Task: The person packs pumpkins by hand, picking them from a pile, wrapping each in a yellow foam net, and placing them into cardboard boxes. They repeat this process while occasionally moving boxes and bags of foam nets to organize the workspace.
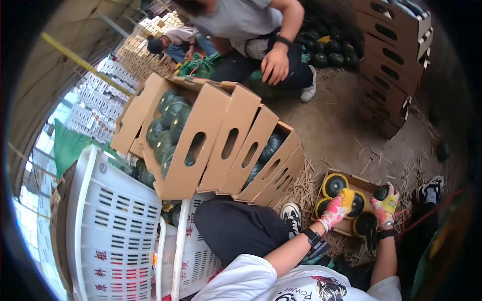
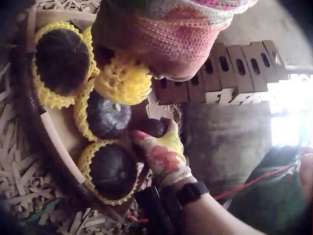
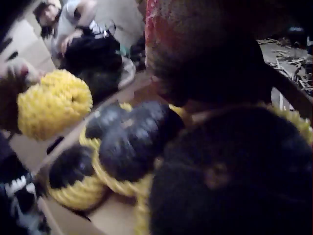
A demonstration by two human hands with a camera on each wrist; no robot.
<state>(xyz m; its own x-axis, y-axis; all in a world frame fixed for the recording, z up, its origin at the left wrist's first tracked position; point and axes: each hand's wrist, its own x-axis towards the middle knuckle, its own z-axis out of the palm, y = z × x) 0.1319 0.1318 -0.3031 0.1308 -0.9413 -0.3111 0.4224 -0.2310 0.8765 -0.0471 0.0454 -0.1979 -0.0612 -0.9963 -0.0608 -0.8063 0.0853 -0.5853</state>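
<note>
The fingers of the gloved right hand [image 1: 385, 208] curl round a dark squash [image 1: 380, 192] at the box [image 1: 364, 185]; those of the left hand [image 1: 332, 214] lie behind a yellow foam net [image 3: 55, 104], so I can't tell how open they are. The squash looks firm, fairly heavy, perhaps slick, its rind bruisable; best cupped round its sides. Beyond the left fingers, a white crate [image 1: 120, 175] reads "原料框"; the shirt [image 1: 251, 278] says "Power".
</note>
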